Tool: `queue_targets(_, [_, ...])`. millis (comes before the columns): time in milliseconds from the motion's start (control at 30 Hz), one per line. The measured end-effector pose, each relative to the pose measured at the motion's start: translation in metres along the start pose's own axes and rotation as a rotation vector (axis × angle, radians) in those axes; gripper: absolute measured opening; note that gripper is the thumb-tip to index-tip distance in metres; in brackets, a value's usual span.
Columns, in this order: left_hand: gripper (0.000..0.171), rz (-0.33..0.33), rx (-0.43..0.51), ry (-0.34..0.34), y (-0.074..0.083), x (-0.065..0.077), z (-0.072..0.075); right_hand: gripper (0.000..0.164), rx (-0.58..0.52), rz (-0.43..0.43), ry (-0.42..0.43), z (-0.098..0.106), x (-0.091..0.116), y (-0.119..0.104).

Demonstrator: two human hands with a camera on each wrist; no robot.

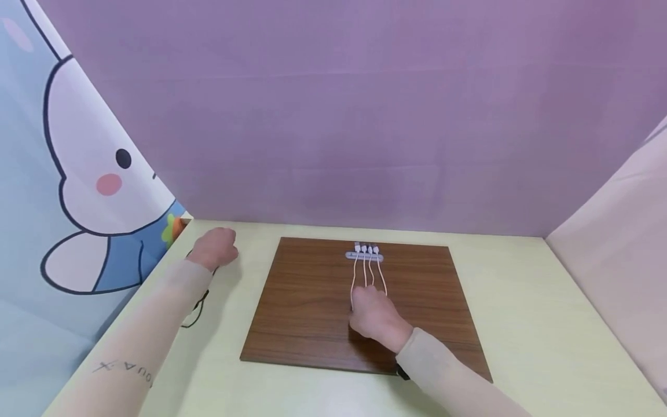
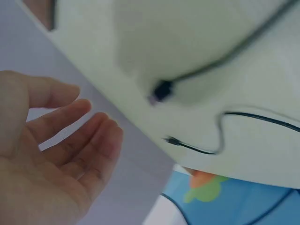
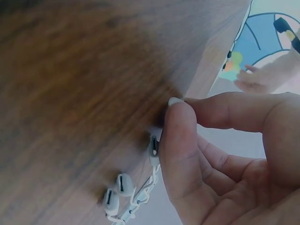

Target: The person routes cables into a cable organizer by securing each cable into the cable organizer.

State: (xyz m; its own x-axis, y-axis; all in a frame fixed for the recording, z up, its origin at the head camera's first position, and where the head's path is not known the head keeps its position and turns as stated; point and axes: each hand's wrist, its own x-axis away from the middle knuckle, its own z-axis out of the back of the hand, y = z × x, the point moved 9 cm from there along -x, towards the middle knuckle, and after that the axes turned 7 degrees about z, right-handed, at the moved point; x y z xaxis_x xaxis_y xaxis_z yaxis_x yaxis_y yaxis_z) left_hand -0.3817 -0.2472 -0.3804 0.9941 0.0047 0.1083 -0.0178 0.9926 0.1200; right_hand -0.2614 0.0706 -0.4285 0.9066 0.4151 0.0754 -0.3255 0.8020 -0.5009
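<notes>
White charging cables (image 1: 383, 275) run forward from a pale cable holder (image 1: 349, 255) on a brown wooden board. My right hand (image 1: 376, 315) is low over the board, thumb and forefinger tips pinched together at the end of the leftmost cable; that end is hidden behind the fingers. Beside the fingertips in the right wrist view, white connectors (image 3: 124, 184) lie with their slots showing. Over the table's far left, my left hand (image 2: 65, 145) hangs with loosely curled fingers and holds nothing. Close to it lie a black cable plug (image 2: 162, 91) and a thinner black plug (image 2: 173, 140).
The brown board (image 1: 307, 313) lies on a pale yellow table (image 1: 521, 301). A purple cloth (image 1: 333, 116) stands behind the table, with a cartoon-printed cloth (image 1: 83, 202) along the left and a pale cloth (image 1: 620, 243) along the right. White USB plugs (image 1: 357, 247) stick out beyond the holder.
</notes>
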Motion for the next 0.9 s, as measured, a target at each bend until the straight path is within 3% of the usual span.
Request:
queue_targets(233, [0.016, 0.108, -0.004, -0.073, -0.035, 0.000, -0.022, 0.021, -0.006, 0.009, -0.002, -0.002, 0.000, -0.001])
queue_targets(400, [0.025, 0.142, -0.005, -0.100, -0.047, -0.005, -0.033, 0.018, -0.007, 0.020, 0.003, -0.003, 0.000, -0.003])
queue_targets(733, [0.016, 0.100, -0.006, -0.066, -0.041, -0.016, -0.036, 0.020, 0.027, 0.018, 0.009, 0.000, 0.000, -0.002])
queue_targets(900, [0.006, 0.025, 0.073, -0.052, -0.027, -0.013, -0.036, 0.019, -0.004, -0.017, -0.007, -0.002, -0.001, 0.004])
